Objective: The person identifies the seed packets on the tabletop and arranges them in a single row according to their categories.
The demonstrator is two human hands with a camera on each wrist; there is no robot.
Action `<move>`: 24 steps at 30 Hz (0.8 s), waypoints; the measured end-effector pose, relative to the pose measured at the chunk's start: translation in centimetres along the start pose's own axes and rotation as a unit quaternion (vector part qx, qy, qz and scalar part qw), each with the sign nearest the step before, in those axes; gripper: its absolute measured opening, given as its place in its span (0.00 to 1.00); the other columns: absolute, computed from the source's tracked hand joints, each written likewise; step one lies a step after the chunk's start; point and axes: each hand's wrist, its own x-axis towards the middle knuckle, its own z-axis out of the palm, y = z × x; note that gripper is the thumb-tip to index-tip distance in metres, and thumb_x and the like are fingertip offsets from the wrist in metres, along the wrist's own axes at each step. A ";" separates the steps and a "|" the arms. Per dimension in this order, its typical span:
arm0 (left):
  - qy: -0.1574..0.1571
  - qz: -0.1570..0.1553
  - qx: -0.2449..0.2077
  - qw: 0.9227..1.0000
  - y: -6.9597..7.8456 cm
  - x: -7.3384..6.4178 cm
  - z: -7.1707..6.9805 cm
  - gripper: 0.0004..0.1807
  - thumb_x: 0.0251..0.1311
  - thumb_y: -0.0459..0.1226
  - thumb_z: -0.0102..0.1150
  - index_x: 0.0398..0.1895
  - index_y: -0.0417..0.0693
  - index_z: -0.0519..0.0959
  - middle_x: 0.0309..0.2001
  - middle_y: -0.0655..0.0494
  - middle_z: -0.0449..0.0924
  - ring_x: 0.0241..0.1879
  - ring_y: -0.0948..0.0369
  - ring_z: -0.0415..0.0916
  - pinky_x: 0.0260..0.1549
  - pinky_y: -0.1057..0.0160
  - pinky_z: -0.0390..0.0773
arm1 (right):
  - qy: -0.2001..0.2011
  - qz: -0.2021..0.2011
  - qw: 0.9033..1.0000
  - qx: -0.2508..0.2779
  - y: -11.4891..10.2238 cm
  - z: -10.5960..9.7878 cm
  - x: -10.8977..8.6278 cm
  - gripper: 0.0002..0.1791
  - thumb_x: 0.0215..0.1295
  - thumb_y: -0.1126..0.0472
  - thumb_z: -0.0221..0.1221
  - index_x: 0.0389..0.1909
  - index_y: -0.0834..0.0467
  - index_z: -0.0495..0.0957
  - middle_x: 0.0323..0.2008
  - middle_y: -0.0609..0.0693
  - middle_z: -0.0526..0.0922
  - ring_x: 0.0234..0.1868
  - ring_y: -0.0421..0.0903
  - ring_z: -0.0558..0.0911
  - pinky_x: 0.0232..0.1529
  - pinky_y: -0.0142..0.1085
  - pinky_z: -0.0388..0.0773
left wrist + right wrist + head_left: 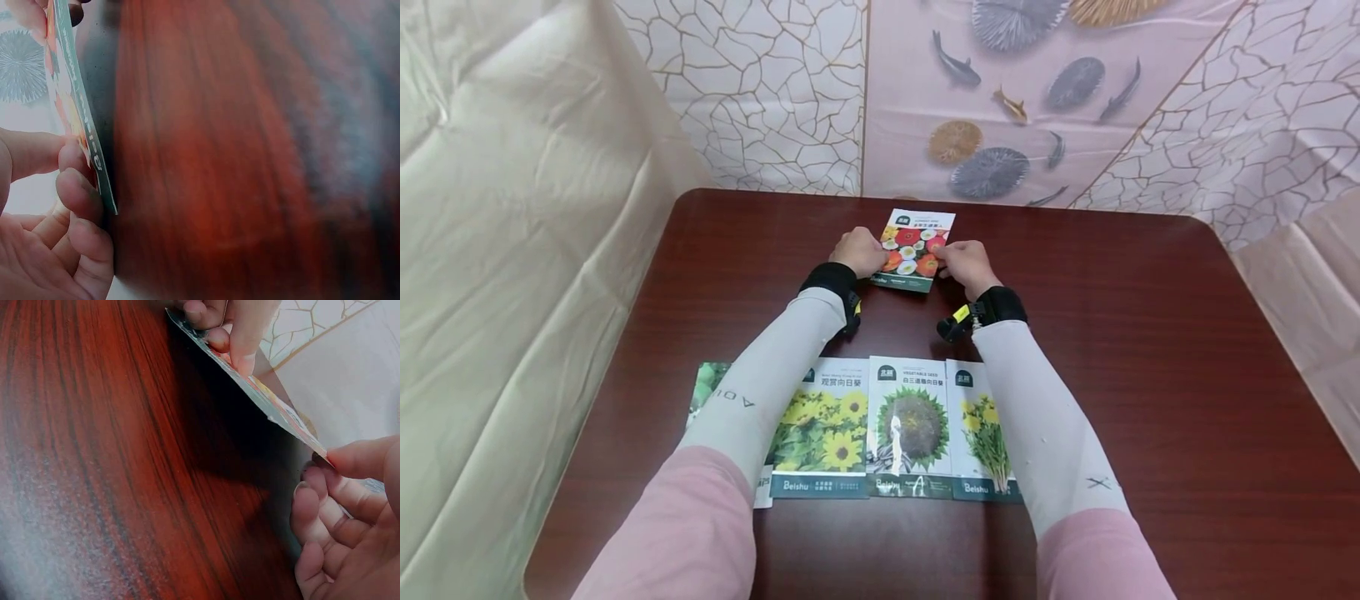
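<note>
A seed packet (912,250) with red, orange and white flowers is held between both hands toward the table's far edge. My left hand (859,252) pinches its left edge, thumb on the printed face and curled fingers behind, as the left wrist view shows. On the other side my right hand (967,265) pinches the right edge between thumb and fingertips. Seen from the right wrist, the packet (269,409) is tilted, with a dark shadow on the wood below it.
Nearer me lies a row of seed packets: a green one (706,382) partly under my left sleeve, a yellow sunflower packet (827,433), a sunflower-head packet (910,429) and a yellow-flowered packet (981,429) partly behind my right arm. The brown table (1187,375) meets patterned cloth behind.
</note>
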 end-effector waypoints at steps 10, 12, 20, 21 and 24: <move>0.052 0.025 -0.057 0.997 -1.1 -0.8 0.4 0.16 0.62 0.50 0.49 0.39 0.49 0.78 0.36 0.54 0.79 0.32 0.58 0.77 0.33 0.63 0.73 | -0.017 -0.086 0.996 0.021 2.0 -0.6 -1.2 0.11 0.67 0.57 0.51 0.42 0.60 0.74 0.46 0.51 0.73 0.35 0.47 0.76 0.44 0.38 0.73; 0.059 0.042 -0.063 0.995 -1.3 -1.5 0.2 0.14 0.62 0.49 0.49 0.32 0.51 0.79 0.30 0.56 0.78 0.29 0.59 0.76 0.30 0.63 0.72 | -0.020 -0.093 0.995 0.022 2.3 -0.8 -1.8 0.12 0.66 0.55 0.52 0.42 0.59 0.75 0.43 0.49 0.73 0.35 0.47 0.77 0.43 0.38 0.72; 0.048 0.180 -0.080 0.979 -2.5 -7.6 -2.4 0.12 0.60 0.48 0.54 0.25 0.52 0.76 0.18 0.53 0.76 0.20 0.58 0.72 0.26 0.64 0.67 | -0.058 -0.169 0.984 0.018 1.8 -2.4 -6.4 0.17 0.62 0.48 0.54 0.41 0.58 0.76 0.40 0.51 0.76 0.38 0.52 0.76 0.46 0.46 0.71; 0.048 0.198 -0.085 0.975 -2.6 -8.6 -2.9 0.12 0.61 0.47 0.54 0.25 0.52 0.76 0.17 0.52 0.76 0.19 0.57 0.71 0.25 0.63 0.67 | -0.065 -0.184 0.981 0.020 2.2 -2.5 -6.6 0.18 0.61 0.47 0.55 0.42 0.58 0.76 0.42 0.51 0.77 0.39 0.52 0.76 0.46 0.46 0.72; 0.038 0.238 -0.090 0.966 -2.9 -11.8 -3.8 0.11 0.61 0.47 0.53 0.25 0.53 0.76 0.16 0.53 0.75 0.17 0.57 0.68 0.23 0.63 0.65 | -0.079 -0.235 0.968 0.027 4.9 -2.6 -5.9 0.19 0.60 0.45 0.55 0.44 0.55 0.77 0.45 0.51 0.77 0.41 0.50 0.76 0.45 0.43 0.73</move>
